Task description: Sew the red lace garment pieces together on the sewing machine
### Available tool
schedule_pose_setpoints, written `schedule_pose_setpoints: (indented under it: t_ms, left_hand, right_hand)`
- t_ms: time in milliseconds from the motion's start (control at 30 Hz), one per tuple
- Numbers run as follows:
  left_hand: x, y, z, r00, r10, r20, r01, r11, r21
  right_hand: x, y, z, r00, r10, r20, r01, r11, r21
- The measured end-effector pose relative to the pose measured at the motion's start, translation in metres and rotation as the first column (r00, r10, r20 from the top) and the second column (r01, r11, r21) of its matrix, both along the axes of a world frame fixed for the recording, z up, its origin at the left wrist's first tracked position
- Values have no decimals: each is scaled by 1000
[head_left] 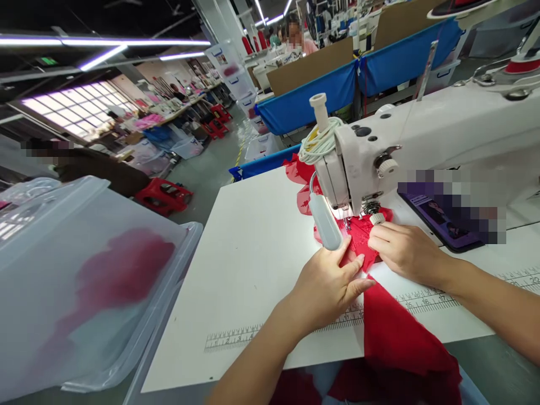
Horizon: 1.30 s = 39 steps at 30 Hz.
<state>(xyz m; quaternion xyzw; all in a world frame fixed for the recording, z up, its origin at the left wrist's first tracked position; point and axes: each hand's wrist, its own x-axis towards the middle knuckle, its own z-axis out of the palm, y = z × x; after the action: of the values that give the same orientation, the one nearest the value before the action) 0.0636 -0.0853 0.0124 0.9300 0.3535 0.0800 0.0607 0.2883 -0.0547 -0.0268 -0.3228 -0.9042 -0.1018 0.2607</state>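
Red fabric (400,326) runs under the needle area of a white sewing machine (442,126) and drapes over the table's front edge. My left hand (323,281) rests on the fabric just in front of the presser foot (346,223), fingers spread. At the fabric's right side, my right hand (403,250) has its fingers pinched together on it; the fingertips are partly hidden. A grey lamp (325,224) hangs beside the needle, close to my left fingertips. Sheer red pieces of the cloth lie behind the machine head.
The white table (248,247) has a printed ruler along its front. A phone (441,216) lies under the machine arm. To the left stands a large translucent bin (50,270) with red material inside. Red stools (164,194), blue cloth barriers (312,95) and other people are farther back.
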Motion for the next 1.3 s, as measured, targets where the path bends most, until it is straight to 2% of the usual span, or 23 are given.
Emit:
schedule_pose_setpoints:
  t_ms: [400,1000,1300]
  left_hand:
    - [2,0,-2,999,-19,27,16,995,97]
    - [3,-2,-5,999,12,47,-14,999,50]
    - [4,1,-7,999,22,43,-26,995,94]
  right_hand:
    - [0,2,-2,999,-32,10,31,999,19]
    - [0,2,3,999,-50,7,50,996,69]
    - [1,4,1,998,-61,8,60,996,64]
